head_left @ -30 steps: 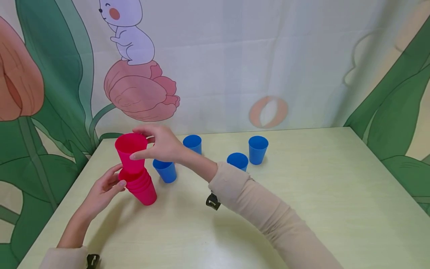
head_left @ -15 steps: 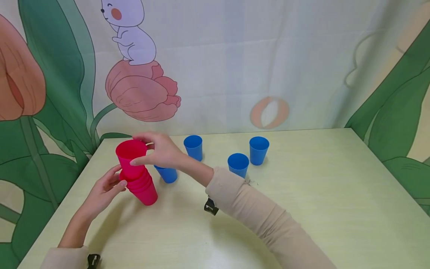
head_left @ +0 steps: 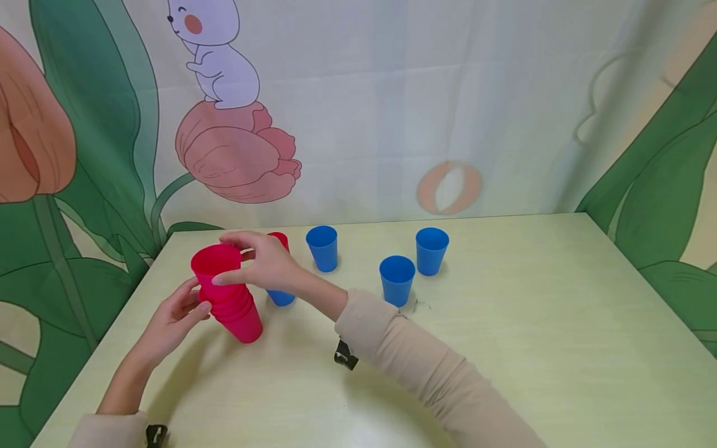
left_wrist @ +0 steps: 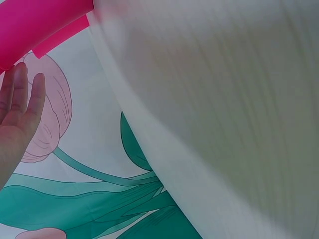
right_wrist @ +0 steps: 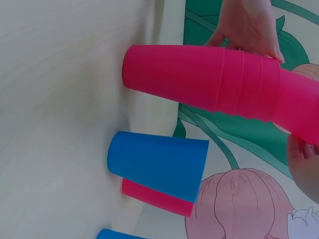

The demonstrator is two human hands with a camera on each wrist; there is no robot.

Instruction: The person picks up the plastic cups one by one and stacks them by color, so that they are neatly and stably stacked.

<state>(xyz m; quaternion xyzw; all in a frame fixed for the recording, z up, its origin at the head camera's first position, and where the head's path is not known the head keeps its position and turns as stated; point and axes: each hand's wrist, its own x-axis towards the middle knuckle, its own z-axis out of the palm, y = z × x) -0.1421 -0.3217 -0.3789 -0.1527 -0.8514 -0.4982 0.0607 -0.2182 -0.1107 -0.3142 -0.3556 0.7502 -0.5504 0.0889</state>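
My left hand [head_left: 168, 320] grips the upper part of a stack of red plastic cups [head_left: 242, 320], thumb on the near side. The stack stands on the table, leaning a little to the left. Above it, my right hand [head_left: 271, 264] pinches another red cup [head_left: 215, 266] by its rim, thumb in front and fingers behind. This cup's lower part is inside the stack's top cup, its upper part still showing. In the right wrist view the stacked cups [right_wrist: 174, 77] show several rims close together, with the held cup [right_wrist: 299, 94] at a slight angle to them.
Behind my right hand, a red cup [head_left: 279, 239] and a blue cup [head_left: 282, 298] are partly hidden. Further blue cups stand upright at the back [head_left: 322, 249], in the middle [head_left: 398, 283] and to its right [head_left: 431, 252]. A printed curtain [head_left: 358, 124] hangs behind the table.
My right hand has lowered the red cup further into the stack. The left hand stays in place on the stack. The red cup behind has come partly into sight.
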